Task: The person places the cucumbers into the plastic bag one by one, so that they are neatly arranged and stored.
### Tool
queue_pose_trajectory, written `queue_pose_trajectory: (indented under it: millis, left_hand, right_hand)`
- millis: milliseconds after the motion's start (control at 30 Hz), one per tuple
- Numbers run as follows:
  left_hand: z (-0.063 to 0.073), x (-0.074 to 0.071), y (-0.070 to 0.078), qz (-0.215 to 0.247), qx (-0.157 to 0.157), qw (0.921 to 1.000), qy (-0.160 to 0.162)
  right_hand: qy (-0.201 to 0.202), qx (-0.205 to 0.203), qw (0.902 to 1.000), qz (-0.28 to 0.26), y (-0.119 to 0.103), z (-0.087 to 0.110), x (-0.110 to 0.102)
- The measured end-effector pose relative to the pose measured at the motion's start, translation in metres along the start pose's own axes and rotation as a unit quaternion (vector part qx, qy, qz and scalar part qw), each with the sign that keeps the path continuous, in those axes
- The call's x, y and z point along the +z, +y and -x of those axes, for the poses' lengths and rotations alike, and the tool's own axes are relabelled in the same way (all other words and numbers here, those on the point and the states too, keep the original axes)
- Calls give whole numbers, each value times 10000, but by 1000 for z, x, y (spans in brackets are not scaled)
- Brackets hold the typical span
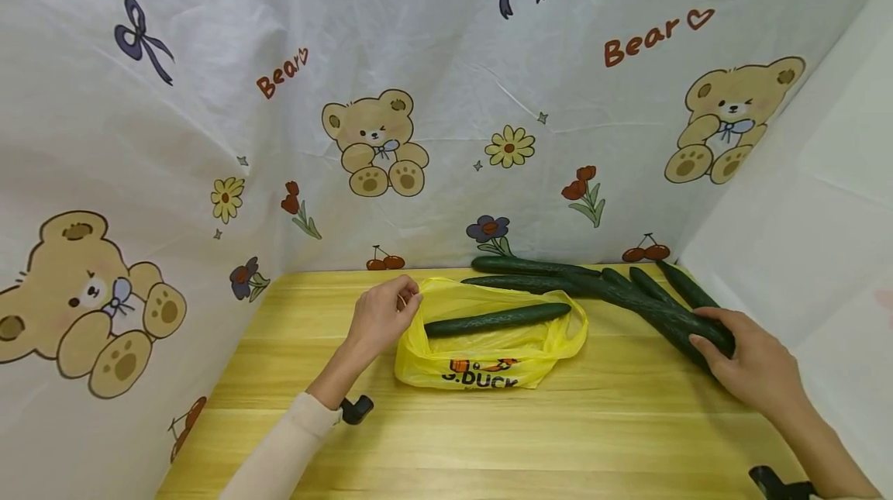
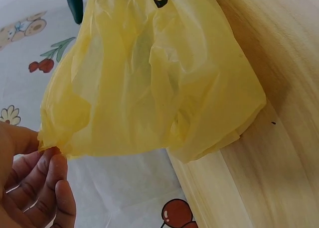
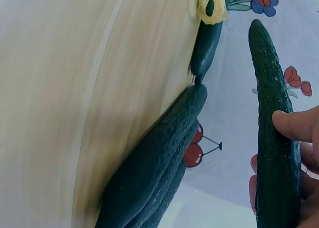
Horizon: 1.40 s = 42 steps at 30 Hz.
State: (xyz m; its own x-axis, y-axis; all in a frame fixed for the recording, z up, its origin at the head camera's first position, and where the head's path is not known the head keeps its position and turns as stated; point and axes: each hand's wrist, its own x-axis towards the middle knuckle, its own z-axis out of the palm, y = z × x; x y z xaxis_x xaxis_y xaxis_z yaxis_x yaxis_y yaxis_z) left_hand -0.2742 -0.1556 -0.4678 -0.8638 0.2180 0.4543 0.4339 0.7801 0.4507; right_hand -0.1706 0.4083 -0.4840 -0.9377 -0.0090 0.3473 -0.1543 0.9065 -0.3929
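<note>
My left hand point(image 1: 382, 315) pinches the left rim of a yellow plastic bag point(image 1: 422, 367), holding its mouth spread; the left wrist view shows the thumb and fingertips on the gathered edge. One dark green cucumber point(image 1: 498, 320) lies inside the bag, across its opening. On the right, my right hand point(image 1: 756, 360) grips another cucumber point(image 3: 271, 83) near one end, thumb on one side and fingers round the other. In the right wrist view this cucumber stands apart from the loose cucumbers point(image 3: 152, 161) on the table.
More cucumbers lie along the back of the wooden table point(image 1: 558, 438), one of them point(image 1: 523, 264) behind the bag and several towards the right corner. A white cloth point(image 1: 446, 43) printed with bears and flowers rises behind and at the sides.
</note>
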Motion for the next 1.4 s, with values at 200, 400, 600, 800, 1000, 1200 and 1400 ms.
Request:
queue_pose_trajectory:
  millis: [200,400,600,800,1000,1200,1400]
  left_hand:
    - [8,-3,2,-244,-64,9997,-17]
    - [20,-4,8,-581,-315,9976,-206]
    - [28,3,10,-737,-373,9959,-358]
    - [33,7,6,-626,-74,9980,-107]
    - [31,3,5,-146,36,9999,30]
    - [29,-3,9,158,3,9998,79]
    - [27,-5,12,429,5,9991,74]
  right_hand:
    - [84,-335,9992,-184,-12,-7,8]
    - [-57,-422,9977,-519,-23,-12,16]
    - [-244,-482,9949,-857,-39,-17,27]
    - [-273,-844,9915,-946,-54,-21,41]
    - [-343,-1292,9870,-894,-68,-32,52]
    - [-465,-1539,9826,-927,-80,-43,65]
    - [-896,-1572,9774,-1093,-93,-55,76]
